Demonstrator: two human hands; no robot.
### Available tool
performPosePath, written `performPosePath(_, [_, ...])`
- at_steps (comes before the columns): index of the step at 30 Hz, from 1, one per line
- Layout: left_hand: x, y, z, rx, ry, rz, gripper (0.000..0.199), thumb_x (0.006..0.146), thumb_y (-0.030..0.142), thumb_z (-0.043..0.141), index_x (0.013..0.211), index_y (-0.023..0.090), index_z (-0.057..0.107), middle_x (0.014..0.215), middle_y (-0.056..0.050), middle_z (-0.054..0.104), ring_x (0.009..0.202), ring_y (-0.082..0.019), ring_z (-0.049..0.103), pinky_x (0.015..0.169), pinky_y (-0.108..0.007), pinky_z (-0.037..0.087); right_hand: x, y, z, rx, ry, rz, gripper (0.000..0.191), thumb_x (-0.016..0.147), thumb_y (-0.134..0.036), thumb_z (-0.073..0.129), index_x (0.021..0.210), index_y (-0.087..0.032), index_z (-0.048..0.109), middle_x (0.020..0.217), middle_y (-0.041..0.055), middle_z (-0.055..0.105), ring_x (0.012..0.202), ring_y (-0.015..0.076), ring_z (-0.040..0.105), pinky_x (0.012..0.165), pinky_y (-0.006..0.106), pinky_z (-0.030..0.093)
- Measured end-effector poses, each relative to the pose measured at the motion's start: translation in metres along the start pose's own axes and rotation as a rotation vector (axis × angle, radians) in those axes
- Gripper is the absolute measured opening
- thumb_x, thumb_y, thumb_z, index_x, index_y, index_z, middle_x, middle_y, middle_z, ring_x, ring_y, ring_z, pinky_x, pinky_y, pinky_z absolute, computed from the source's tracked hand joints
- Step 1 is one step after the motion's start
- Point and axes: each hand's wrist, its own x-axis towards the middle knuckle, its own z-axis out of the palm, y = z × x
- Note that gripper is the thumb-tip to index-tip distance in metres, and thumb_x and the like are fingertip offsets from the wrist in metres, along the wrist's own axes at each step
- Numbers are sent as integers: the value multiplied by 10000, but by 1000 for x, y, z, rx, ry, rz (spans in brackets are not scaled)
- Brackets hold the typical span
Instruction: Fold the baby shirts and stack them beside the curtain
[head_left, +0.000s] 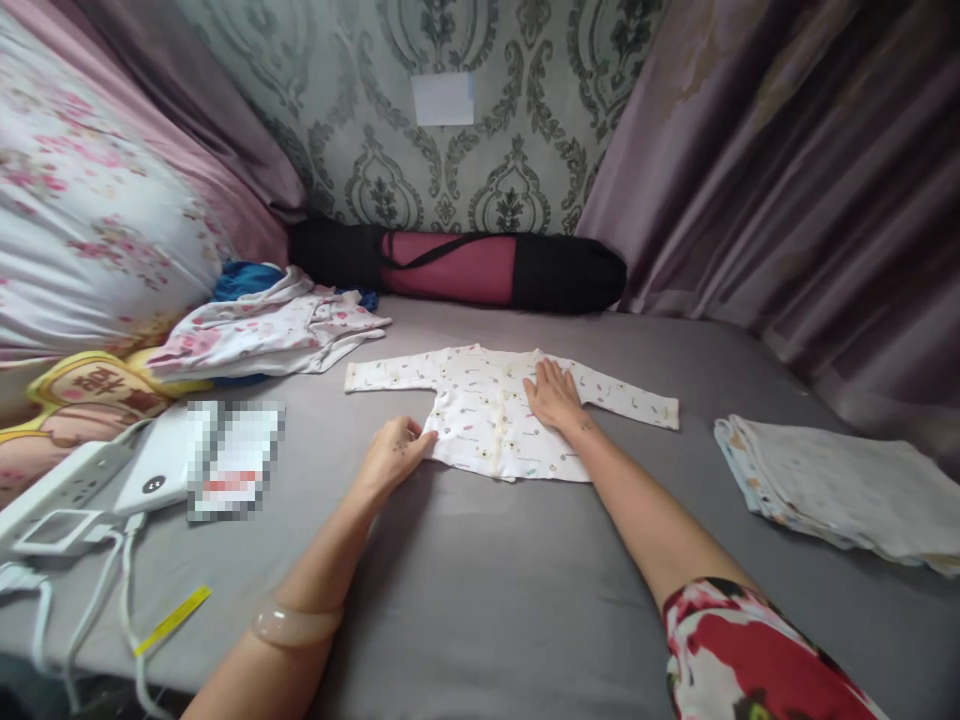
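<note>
A small white baby cardigan (480, 415) with a sparse print and a buttoned front lies spread on the grey sheet, both sleeves stretched out sideways. My left hand (396, 450) pinches its lower left side edge, thumb on top of the cloth and fingers curled. Flat on the upper right of the chest rests my right hand (553, 393), fingers stretched out and pressing on the fabric. The lower right corner of the garment is partly hidden behind my right forearm.
Folded cloths (840, 485) lie in a stack at the right. Crumpled clothes (277, 325) sit at the back left. A power strip (67, 490), white cables, a white device (161, 460) and a yellow strip (172, 620) are at the left. A long bag (450, 265) lies along the wall.
</note>
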Motion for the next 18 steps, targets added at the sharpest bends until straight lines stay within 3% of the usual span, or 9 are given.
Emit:
performPosePath(2, [0, 0, -1, 5, -19, 8, 267, 791, 453, 558, 793, 188, 587, 756, -49, 681, 722, -201, 613, 622, -264, 375, 4, 1, 7, -3, -38, 32, 633, 995, -388, 193, 1499, -11, 263, 1585, 162, 209, 1462, 262, 159, 1176, 432, 99])
performPosePath(5, [-1, 0, -2, 24, -38, 16, 296, 810, 461, 526, 739, 184, 601, 695, -40, 663, 708, -196, 600, 612, -264, 355, 4, -12, 3, -14, 64, -39, 536, 977, -293, 282, 1427, -32, 411, 1516, 192, 358, 1407, 285, 285, 1151, 440, 157])
performPosePath(7, [-1, 0, -2, 41, -42, 17, 325, 821, 466, 503, 711, 178, 607, 666, -38, 644, 687, -189, 585, 598, -264, 336, 4, -36, -4, 41, 131, -178, 431, 965, -238, 322, 1295, -109, 567, 1374, 166, 531, 1292, 265, 433, 1098, 400, 258])
performPosePath(9, [-1, 0, -2, 61, -41, 19, 340, 815, 465, 502, 675, 173, 605, 635, -32, 617, 660, -178, 566, 583, -261, 316, 7, -69, -10, 156, 86, -318, 343, 963, -239, 366, 1114, -183, 669, 1173, 107, 653, 1131, 225, 545, 1009, 334, 356])
performPosePath(13, [1, -2, -3, 85, -48, 28, 359, 793, 469, 512, 608, 169, 576, 561, -9, 539, 585, -149, 506, 551, -257, 281, 18, -129, -9, 303, -42, -402, 192, 904, -292, 548, 1033, -220, 671, 1096, 54, 662, 1050, 201, 573, 895, 285, 420])
performPosePath(18, [-1, -3, -8, 85, -73, 35, 355, 787, 441, 517, 548, 178, 522, 483, 17, 432, 511, -122, 418, 516, -255, 237, 27, -157, 6, 285, -44, -306, 167, 947, -285, 507, 1045, -215, 622, 1140, 78, 615, 1026, 204, 572, 835, 293, 428])
